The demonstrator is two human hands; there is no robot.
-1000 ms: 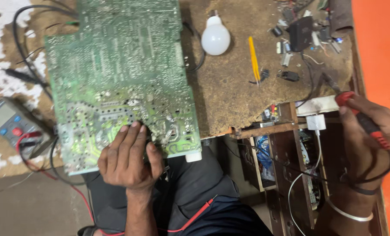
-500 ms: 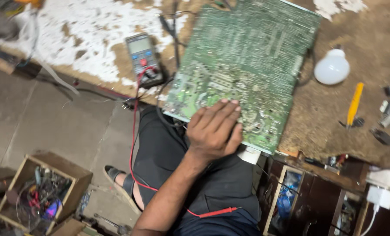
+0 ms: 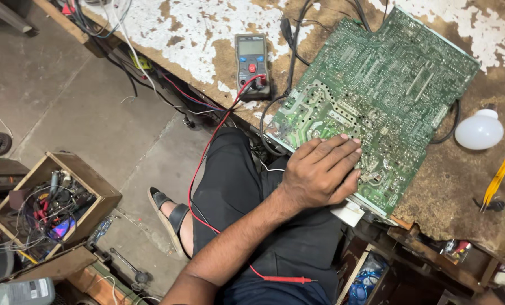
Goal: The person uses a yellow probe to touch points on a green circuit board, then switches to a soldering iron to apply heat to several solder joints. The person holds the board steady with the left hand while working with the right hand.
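1. Your left hand [image 3: 320, 172] lies flat, fingers together, palm pressing the near corner of the green circuit board [image 3: 376, 96]; it has stayed there while your view swung left since half a second ago, and your right hand is out of view.
2. The board lies solder side up on the worn worktop [image 3: 207, 34], its near corner over the edge.
3. A multimeter [image 3: 251, 65] sits just left of the board; its red lead [image 3: 207, 152] drops across your lap to the probe [image 3: 280, 279].
4. A white bulb [image 3: 479, 130] and yellow tool [image 3: 495, 183] lie to the right, and a wooden box of wires [image 3: 54, 203] stands on the floor.
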